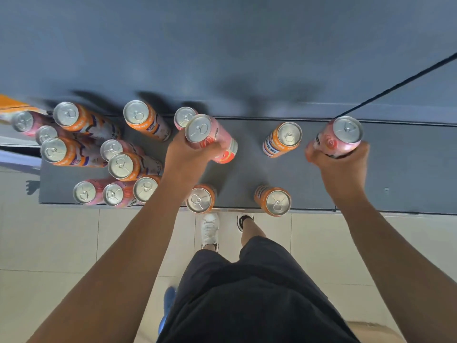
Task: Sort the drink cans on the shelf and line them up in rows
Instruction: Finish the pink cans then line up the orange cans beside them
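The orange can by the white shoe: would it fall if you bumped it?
Probably: the orange can looks tall and slim, so it likely tips easily. It stands at the shelf edge, so it might drop off, then roll.

Printing on the orange cans [277,142] and pink cans [220,142] is too blurred to read.

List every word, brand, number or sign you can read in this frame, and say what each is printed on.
Nothing reads clearly.
Left pink can, gripped by the left hand: dark lettering, too blurred to read.
Right pink can, gripped by the right hand: letters blurred and partly covered.
Orange can standing between them on the shelf: blue-and-white label, print too small.
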Demonstrator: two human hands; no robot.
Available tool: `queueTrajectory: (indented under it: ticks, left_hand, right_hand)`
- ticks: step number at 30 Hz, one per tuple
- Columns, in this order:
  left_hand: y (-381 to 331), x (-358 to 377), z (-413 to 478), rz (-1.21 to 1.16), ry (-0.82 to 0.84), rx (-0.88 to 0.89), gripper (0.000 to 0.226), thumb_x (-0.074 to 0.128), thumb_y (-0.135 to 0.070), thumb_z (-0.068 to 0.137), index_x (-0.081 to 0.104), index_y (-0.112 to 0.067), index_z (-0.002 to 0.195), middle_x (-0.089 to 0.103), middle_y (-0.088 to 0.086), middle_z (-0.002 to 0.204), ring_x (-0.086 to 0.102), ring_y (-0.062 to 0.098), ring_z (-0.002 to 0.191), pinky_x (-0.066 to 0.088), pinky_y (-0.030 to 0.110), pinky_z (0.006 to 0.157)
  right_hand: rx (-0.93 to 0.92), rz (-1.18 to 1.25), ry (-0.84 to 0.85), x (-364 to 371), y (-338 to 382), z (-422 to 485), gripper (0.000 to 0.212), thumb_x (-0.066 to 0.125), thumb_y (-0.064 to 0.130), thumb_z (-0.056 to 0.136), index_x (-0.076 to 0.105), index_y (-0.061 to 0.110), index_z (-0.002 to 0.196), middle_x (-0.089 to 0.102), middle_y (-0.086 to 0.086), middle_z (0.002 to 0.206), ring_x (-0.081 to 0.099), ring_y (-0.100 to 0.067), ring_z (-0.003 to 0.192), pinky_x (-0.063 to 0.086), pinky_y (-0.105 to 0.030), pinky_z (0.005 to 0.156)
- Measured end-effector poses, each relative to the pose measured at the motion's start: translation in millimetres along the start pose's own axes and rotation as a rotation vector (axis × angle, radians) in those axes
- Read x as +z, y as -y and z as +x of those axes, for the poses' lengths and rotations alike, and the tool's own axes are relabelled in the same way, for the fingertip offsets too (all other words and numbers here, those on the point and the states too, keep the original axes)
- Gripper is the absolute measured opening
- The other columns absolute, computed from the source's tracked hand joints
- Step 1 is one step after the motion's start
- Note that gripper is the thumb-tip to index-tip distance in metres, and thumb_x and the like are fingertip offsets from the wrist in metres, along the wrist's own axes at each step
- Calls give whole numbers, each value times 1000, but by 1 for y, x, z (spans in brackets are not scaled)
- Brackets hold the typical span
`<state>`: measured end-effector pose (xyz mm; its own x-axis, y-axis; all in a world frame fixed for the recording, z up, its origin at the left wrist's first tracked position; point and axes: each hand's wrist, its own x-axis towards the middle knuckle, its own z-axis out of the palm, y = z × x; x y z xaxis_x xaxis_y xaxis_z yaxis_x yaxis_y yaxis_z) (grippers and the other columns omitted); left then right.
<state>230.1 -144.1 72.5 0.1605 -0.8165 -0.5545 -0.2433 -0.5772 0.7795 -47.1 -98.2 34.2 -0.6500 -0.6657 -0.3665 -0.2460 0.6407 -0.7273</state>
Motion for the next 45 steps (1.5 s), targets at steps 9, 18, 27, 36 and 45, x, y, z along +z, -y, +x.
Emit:
queueTrajectory:
  ticks: [9,18,27,36,45]
  left_hand:
    - [-24,-37,-51,-550,240,-64,18,71,-33,88,69,-30,106,66,-5,109,60,17,109,55,48,91]
    - [-39,-85,-101,-735,728,-51,45,72,-9,78,57,-13,120,69,9,107,67,29,104,55,58,87]
    - [-36,-109,-134,-586,824,65,75,92,-28,60,57,-10,124,72,9,105,71,26,86,60,47,65]
    - [-44,-99,-159,-293,643,289,60,87,-26,63,61,-30,118,75,-5,106,70,15,101,57,35,80]
    - [-61,-36,-200,-204,753,325,56,81,-28,67,60,-26,119,75,-4,104,72,15,95,59,37,80]
  right_hand:
    - [-68,183,22,-17,58,-103,60,87,26,70,44,22,113,56,14,91,56,7,72,46,-13,63]
    - [-146,383,145,-11,99,-191,59,81,7,77,39,15,118,56,6,95,59,14,68,50,-9,55]
    - [-217,486,242,-22,118,-242,45,80,33,77,58,26,115,71,1,102,71,-15,94,60,-28,74]
    - [-138,552,208,-49,119,-258,31,75,30,84,63,17,110,73,-8,95,73,-24,81,54,-28,56]
    - [-76,677,148,-119,80,-262,36,70,27,88,57,11,117,66,-4,84,61,-22,72,46,-32,53]
